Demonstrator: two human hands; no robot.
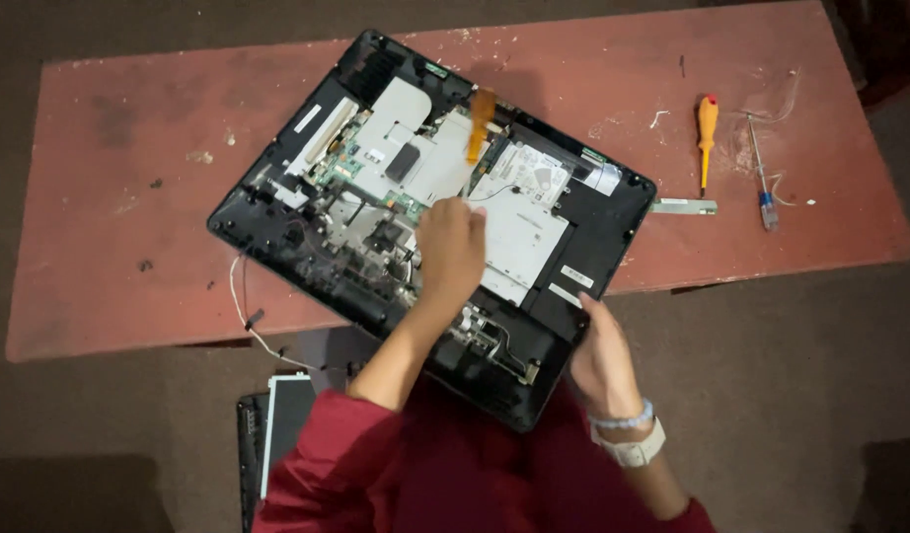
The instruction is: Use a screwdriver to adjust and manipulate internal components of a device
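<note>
A worn red tabletop (pixel 129 197) with scuffs, pale flecks and small bits of debris fills most of the view, set over a dull brown floor (pixel 791 375). The opened laptop base (pixel 603 222) lies at an angle across the middle of the tabletop, its near corner hanging over the front edge toward the person.

The laptop base serves as a shallow black tray. Inside it sit a green circuit board (pixel 351 168) toward its far left part, silver metal shields (pixel 406 133) beside that, a flat silver drive (pixel 524 227) in its right half, and an orange ribbon cable (pixel 481 123) standing up near its far edge. A thin white wire (pixel 243 306) trails out from its left corner over the tabletop edge.

The left hand (pixel 450 247) is over the middle of the laptop base, its grip pressed together in a loose fist just by the drive; whether it pinches anything I cannot tell. The right hand (pixel 598 360) has its grip clasped on the near right edge of the laptop base, thumb on top.

To the right of the laptop base lie a small flat metal strip (pixel 684 205), then an orange-handled screwdriver (pixel 707 133), then a slim blue-tipped screwdriver (pixel 761 178) farther right. Below the laptop base's left corner, on the floor, lies a dark framed screen panel (pixel 277 424).
</note>
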